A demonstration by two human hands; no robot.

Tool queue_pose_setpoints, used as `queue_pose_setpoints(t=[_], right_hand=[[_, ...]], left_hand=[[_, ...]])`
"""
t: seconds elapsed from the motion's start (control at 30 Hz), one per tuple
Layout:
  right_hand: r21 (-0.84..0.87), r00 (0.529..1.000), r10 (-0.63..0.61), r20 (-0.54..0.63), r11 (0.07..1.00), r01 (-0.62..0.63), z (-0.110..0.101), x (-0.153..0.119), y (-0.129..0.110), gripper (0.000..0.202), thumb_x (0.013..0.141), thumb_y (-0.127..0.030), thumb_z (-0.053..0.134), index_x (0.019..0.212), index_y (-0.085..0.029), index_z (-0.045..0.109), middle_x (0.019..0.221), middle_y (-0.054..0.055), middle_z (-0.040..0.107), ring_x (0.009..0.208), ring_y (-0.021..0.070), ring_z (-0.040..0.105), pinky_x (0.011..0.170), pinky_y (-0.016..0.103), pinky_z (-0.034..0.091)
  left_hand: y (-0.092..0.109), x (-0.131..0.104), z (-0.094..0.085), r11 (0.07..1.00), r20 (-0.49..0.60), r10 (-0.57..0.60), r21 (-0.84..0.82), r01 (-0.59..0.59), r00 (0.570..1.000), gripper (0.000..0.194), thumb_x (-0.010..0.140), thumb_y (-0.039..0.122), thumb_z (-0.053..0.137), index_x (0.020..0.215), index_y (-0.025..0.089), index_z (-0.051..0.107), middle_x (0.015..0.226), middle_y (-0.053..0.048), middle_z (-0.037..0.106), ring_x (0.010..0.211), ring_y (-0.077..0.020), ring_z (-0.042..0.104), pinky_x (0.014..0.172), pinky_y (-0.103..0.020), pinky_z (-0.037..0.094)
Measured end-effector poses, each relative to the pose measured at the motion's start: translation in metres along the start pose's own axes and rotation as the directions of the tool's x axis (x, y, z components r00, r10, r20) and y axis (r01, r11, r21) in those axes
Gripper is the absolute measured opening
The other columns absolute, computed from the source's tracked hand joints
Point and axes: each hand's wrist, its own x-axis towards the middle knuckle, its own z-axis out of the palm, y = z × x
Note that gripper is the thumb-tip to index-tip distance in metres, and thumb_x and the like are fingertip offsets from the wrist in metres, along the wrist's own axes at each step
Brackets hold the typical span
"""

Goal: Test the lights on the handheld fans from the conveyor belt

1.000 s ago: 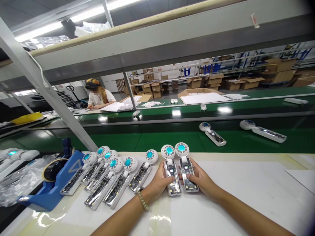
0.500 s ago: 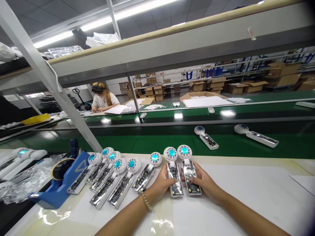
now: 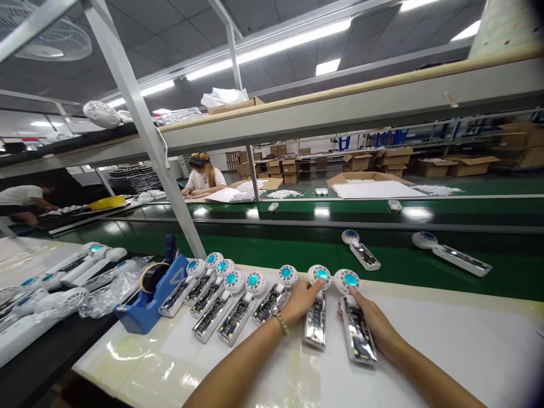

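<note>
My left hand [image 3: 302, 300] is closed on the round white head of a device [image 3: 315, 326] with a clear-covered body showing its circuit board. Its thumb rests near the blue centre. In my right hand [image 3: 376, 320] is a second such device [image 3: 359, 334], gripped near the neck, its body slanting down to the right. Left of my left hand, a similar device [image 3: 268, 301] lies on the white table. Several more, among them one with a blue centre [image 3: 236, 318], lie in a slanted row beyond it.
A blue tape dispenser [image 3: 144, 306] stands left of the row. Behind the table runs a green conveyor [image 3: 263, 252] with two devices on its near part. A slanted grey post [image 3: 157, 147] rises at the left. Across the conveyor sits a person [image 3: 208, 178].
The view has swung left and up. My left hand has moved from its device's body up to the round head. My right hand has moved up its device, which now tilts more.
</note>
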Motion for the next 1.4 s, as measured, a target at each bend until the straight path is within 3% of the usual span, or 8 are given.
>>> queue_pose_setpoints(t=[0.1, 0.23, 0.37, 0.53, 0.67, 1.1, 1.27, 1.4], right_hand=[[-0.289, 0.976, -0.214, 0.047, 0.932, 0.218, 0.008, 0.003, 0.007, 0.038, 0.075, -0.051, 0.053, 0.097, -0.020, 0.055, 0.091, 0.010, 0.067, 0.087, 0.0304, 0.062, 0.082, 0.047, 0.046], [-0.639, 0.868, -0.486, 0.099, 0.638, 0.430, 0.015, 0.008, 0.016, 0.057, 0.072, -0.051, 0.057, 0.119, -0.019, 0.049, 0.132, 0.014, 0.043, 0.126, 0.0352, 0.031, 0.106, 0.050, 0.021], [-0.660, 0.861, -0.488, 0.143, 0.601, 0.450, 0.016, 0.014, 0.018, 0.081, 0.078, -0.053, 0.049, 0.141, -0.018, 0.012, 0.148, 0.010, 0.014, 0.134, 0.0294, 0.012, 0.109, 0.048, 0.014], [-0.551, 0.866, -0.448, 0.222, 0.675, 0.490, 0.024, 0.027, 0.021, 0.073, 0.086, -0.050, 0.039, 0.142, -0.025, -0.001, 0.149, 0.006, 0.012, 0.134, 0.0253, 0.015, 0.108, 0.048, 0.016], [-0.548, 0.854, -0.458, 0.248, 0.660, 0.513, 0.043, 0.041, 0.025, 0.072, 0.086, -0.049, 0.037, 0.142, -0.024, -0.001, 0.149, 0.006, 0.010, 0.135, 0.0242, 0.011, 0.109, 0.046, 0.014], [-0.554, 0.833, -0.500, 0.235, 0.636, 0.538, 0.072, 0.053, 0.028, 0.075, 0.085, -0.045, 0.039, 0.142, -0.023, -0.004, 0.149, 0.008, 0.009, 0.135, 0.0219, 0.010, 0.110, 0.044, 0.013], [-0.541, 0.840, -0.491, 0.229, 0.653, 0.530, 0.073, 0.053, 0.027, 0.076, 0.084, -0.043, 0.041, 0.142, -0.022, -0.002, 0.148, 0.008, 0.013, 0.134, 0.0233, 0.014, 0.109, 0.043, 0.017], [-0.550, 0.835, -0.506, 0.217, 0.643, 0.533, 0.075, 0.052, 0.025, 0.075, 0.082, -0.038, 0.043, 0.141, -0.020, 0.001, 0.147, 0.010, 0.014, 0.134, 0.0244, 0.015, 0.108, 0.043, 0.016]], left_hand=[[0.006, -0.015, -0.018, 0.950, -0.120, 0.272, 0.191, -0.247, 0.955, 0.030, 0.067, 0.043, 0.064, 0.081, 0.018, 0.056, 0.081, -0.007, 0.056, 0.092, -0.0274, 0.050, 0.088, -0.038, 0.035], [0.003, -0.062, -0.057, 0.688, -0.033, 0.600, 0.531, -0.494, 0.800, 0.032, 0.082, 0.036, 0.048, 0.110, 0.021, 0.055, 0.112, -0.012, 0.053, 0.111, -0.0293, 0.043, 0.099, -0.043, 0.027], [-0.030, -0.117, -0.124, 0.417, -0.071, 0.608, 0.876, -0.242, 0.791, 0.067, 0.078, 0.046, 0.052, 0.136, 0.021, 0.028, 0.143, -0.012, 0.024, 0.130, -0.0339, 0.019, 0.106, -0.052, 0.012], [-0.085, -0.147, -0.188, 0.203, -0.044, 0.488, 0.977, -0.064, 0.872, 0.088, 0.069, 0.059, 0.056, 0.140, 0.027, 0.014, 0.146, -0.012, 0.016, 0.131, -0.0372, 0.015, 0.101, -0.059, 0.017], [-0.099, -0.134, -0.176, 0.285, -0.150, 0.520, 0.959, -0.005, 0.841, 0.068, 0.080, 0.050, 0.046, 0.138, 0.026, 0.020, 0.145, -0.009, 0.020, 0.131, -0.0324, 0.016, 0.100, -0.051, 0.028], [-0.087, -0.103, -0.128, 0.310, -0.241, 0.591, 0.949, 0.059, 0.770, 0.050, 0.087, 0.040, 0.036, 0.132, 0.021, 0.033, 0.139, -0.012, 0.031, 0.131, -0.0292, 0.019, 0.104, -0.054, 0.014], [-0.036, -0.086, -0.122, 0.353, -0.135, 0.655, 0.925, -0.142, 0.744, 0.046, 0.085, 0.039, 0.041, 0.126, 0.019, 0.040, 0.138, -0.013, 0.033, 0.130, -0.0301, 0.021, 0.106, -0.052, 0.013], [0.023, -0.021, -0.101, 0.430, 0.034, 0.605, 0.827, -0.362, 0.795, 0.040, 0.088, 0.037, 0.034, 0.121, 0.018, 0.045, 0.134, -0.012, 0.038, 0.128, -0.0241, 0.029, 0.105, -0.040, 0.023]])
